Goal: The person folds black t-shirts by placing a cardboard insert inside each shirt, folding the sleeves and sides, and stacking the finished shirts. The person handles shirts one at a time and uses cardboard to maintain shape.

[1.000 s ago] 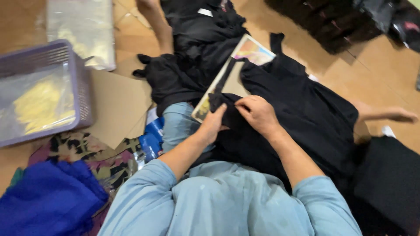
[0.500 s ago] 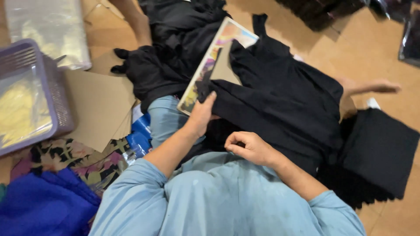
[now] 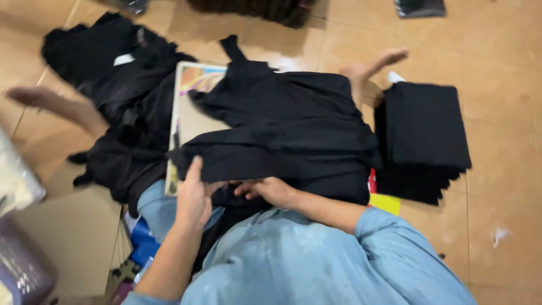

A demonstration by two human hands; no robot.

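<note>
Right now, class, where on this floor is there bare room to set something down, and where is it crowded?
Bare floor lies right of the folded black stack, and along the top edge above the black garment. It is crowded in the middle, where the left hand and right hand work, and at the left black pile.

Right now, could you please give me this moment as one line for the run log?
left hand: flat on black garment edge | right hand: gripping its lower fold | card board: under garment | folded black stack: beside
</note>
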